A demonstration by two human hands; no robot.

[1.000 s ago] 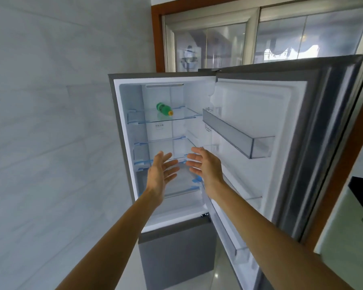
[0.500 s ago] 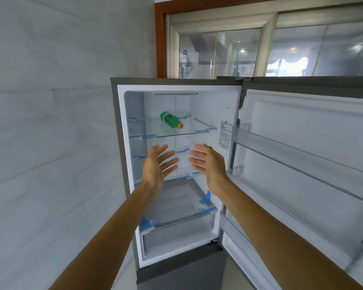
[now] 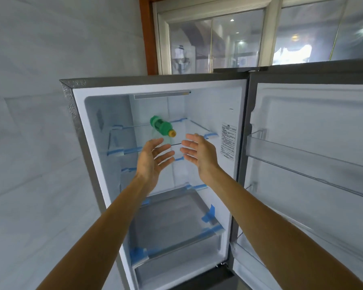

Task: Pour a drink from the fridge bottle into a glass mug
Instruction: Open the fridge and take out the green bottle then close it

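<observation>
Grey wall tiles (image 3: pixel 40 143) flank the open fridge (image 3: pixel 208 105). Its green bottle (image 3: pixel 161 128) lies on its side on the top glass shelf (image 3: pixel 195 127), yellow cap (image 3: pixel 172 133) forward. Below, apparently short of it, left hand (image 3: pixel 151 162) and right hand (image 3: pixel 201 153) spread wide, empty.

The left hand (image 3: pixel 152 159) and right hand (image 3: pixel 202 153) are bare, on long, slender, bare forearms (image 3: pixel 105 222).

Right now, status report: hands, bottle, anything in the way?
Left hand open, right hand open, both empty. Green bottle lying on top shelf, untouched. Nothing between hands and bottle.
</observation>
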